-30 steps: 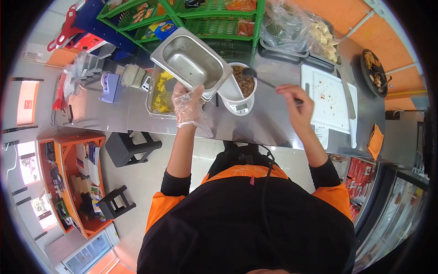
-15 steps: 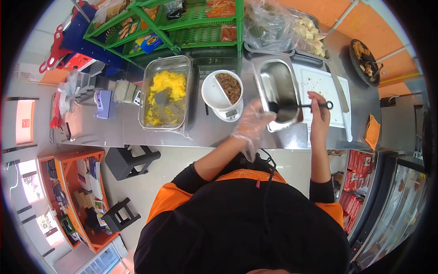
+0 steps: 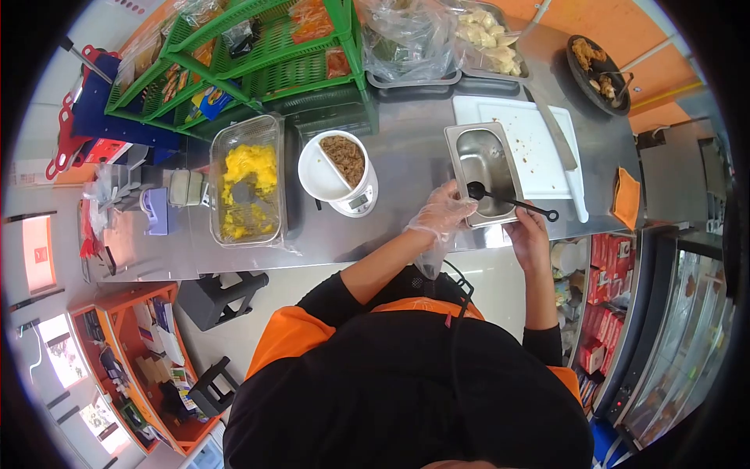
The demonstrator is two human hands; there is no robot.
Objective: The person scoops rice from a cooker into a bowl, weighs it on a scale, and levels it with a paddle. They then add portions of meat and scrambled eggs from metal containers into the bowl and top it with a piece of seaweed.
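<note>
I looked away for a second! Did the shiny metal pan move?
Yes. The rectangular steel pan went from above the white bowl on the scale to the right, and now sits beside the white cutting board.

Worktop (image 3: 406,168): long, bare steel.
Left part: tray (image 3: 266,129) of yellow food.
Middle: scale (image 3: 357,203) under a bowl (image 3: 316,172).
Right part: steel pan (image 3: 488,152) beside cutting board (image 3: 539,125).
</note>
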